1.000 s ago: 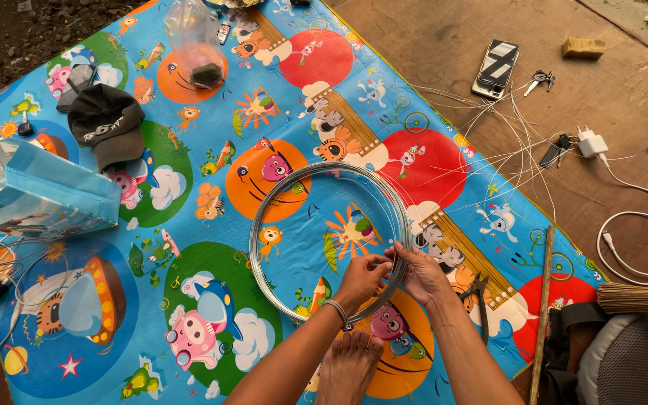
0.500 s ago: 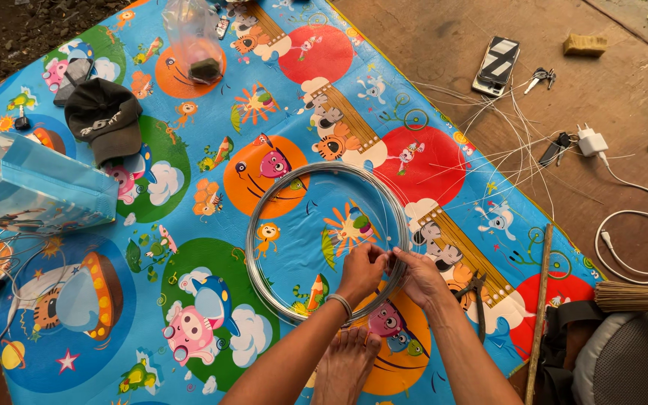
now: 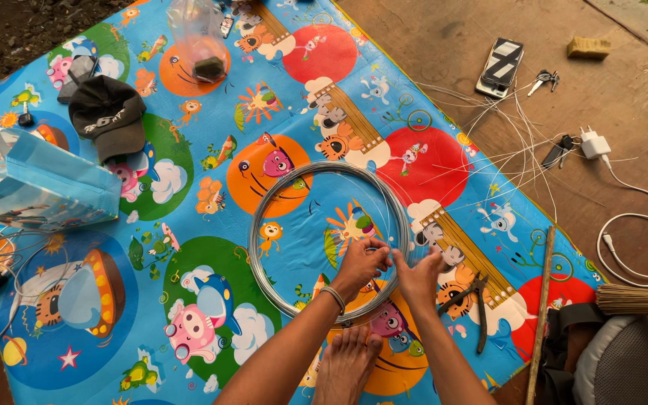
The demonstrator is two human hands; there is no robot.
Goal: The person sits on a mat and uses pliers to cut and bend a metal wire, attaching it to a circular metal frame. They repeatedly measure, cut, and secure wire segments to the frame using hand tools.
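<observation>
Your left hand (image 3: 361, 260) pinches the right-hand side of the wire coil (image 3: 329, 240), which lies flat on the cartoon play mat (image 3: 189, 225); your right hand (image 3: 421, 274) grips the same strands just beside it. You're mid-way working one strand loose. Next needs a steady pull, with the pliers (image 3: 477, 296) near.
</observation>
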